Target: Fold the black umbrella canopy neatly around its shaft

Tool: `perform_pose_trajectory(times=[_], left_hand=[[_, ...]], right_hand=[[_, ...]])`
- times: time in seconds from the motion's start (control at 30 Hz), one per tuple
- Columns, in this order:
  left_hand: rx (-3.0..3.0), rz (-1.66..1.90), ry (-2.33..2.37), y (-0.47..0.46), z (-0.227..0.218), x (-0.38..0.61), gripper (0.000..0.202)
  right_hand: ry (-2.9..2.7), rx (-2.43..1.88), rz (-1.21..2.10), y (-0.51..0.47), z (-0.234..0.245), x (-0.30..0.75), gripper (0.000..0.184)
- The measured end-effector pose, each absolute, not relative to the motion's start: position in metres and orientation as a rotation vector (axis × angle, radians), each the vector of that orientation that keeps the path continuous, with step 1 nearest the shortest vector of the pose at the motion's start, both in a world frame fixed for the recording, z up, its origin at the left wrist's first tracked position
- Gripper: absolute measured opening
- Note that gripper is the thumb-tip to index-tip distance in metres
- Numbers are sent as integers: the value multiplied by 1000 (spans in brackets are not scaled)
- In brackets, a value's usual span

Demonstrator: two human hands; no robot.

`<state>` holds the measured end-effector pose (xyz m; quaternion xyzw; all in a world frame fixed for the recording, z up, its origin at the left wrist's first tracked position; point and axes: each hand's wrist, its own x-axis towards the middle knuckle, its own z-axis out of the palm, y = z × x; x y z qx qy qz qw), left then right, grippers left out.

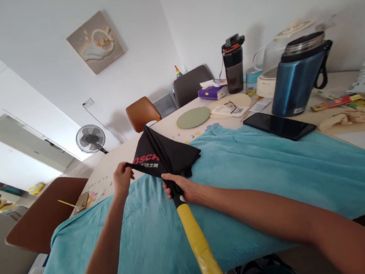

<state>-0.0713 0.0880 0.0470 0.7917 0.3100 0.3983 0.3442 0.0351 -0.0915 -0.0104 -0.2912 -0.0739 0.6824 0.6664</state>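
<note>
A black umbrella [171,153] with red and white lettering lies folded but loose over a turquoise blanket [252,173]. Its long yellow handle [198,246] points down toward me. My right hand [179,188] is closed around the gathered black fabric just above the handle. To the left, my left hand [123,178] pinches a corner of the canopy and holds that strip of cloth stretched out sideways. The shaft inside the fabric is hidden.
On the table stand a blue thermos [299,80], a dark water bottle [234,64] and a purple tissue box [212,91]. A black phone [279,125] lies on the blanket's far edge, near a green round placemat [193,117]. Chairs [144,114] and a fan [90,138] stand beyond.
</note>
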Motion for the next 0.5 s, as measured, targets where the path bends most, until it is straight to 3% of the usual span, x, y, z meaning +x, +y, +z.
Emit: perform_pose_trajectory(times=[0.17, 0.3, 0.5], left_hand=[[2101, 900, 919, 113, 7, -108, 19], [2525, 653, 954, 114, -20, -117, 19], [2794, 556, 917, 102, -32, -121, 27]], right_hand=[[-203, -688, 1523, -90, -12, 34, 17], [-247, -758, 1517, -89, -13, 33, 19], [-298, -786, 1511, -88, -13, 33, 18]])
